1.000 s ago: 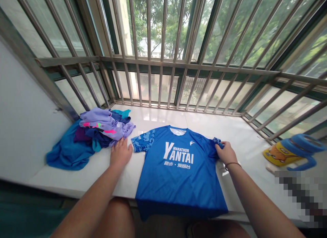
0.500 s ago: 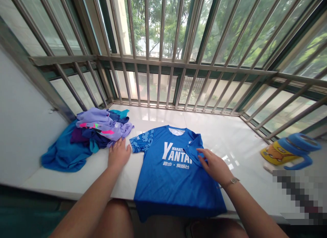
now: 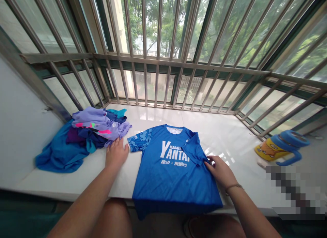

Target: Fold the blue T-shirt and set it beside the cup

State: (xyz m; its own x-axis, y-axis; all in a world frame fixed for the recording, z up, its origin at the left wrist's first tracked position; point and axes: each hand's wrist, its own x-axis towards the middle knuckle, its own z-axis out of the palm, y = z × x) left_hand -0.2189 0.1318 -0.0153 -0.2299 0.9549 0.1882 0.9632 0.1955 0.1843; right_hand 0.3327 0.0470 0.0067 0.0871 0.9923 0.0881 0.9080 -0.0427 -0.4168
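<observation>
A blue short-sleeved T-shirt [image 3: 163,180] with white lettering lies front up on the white ledge, its lower part hanging over the near edge. Its right-side sleeve is folded inward across the chest, while the patterned left-side sleeve sticks out. At the shirt's right side, my right hand [image 3: 221,170] pinches the fabric edge just below the folded sleeve. My left hand [image 3: 117,153] rests flat and open on the ledge, between the shirt and a heap of crumpled clothes [image 3: 94,125]; its fingertips reach the lilac garment of that heap.
A blue and yellow cartoon jug [image 3: 277,150] with a handle is on the right of the white ledge [image 3: 153,112]. Metal window bars [image 3: 158,81] enclose the far side and both ends. A pixelated patch hides the lower right. My legs are below the near edge.
My right hand has moved off the folded sleeve, outward and down to the shirt's right side edge, where its fingers have closed. My left hand stays put. The view has shifted slightly.
</observation>
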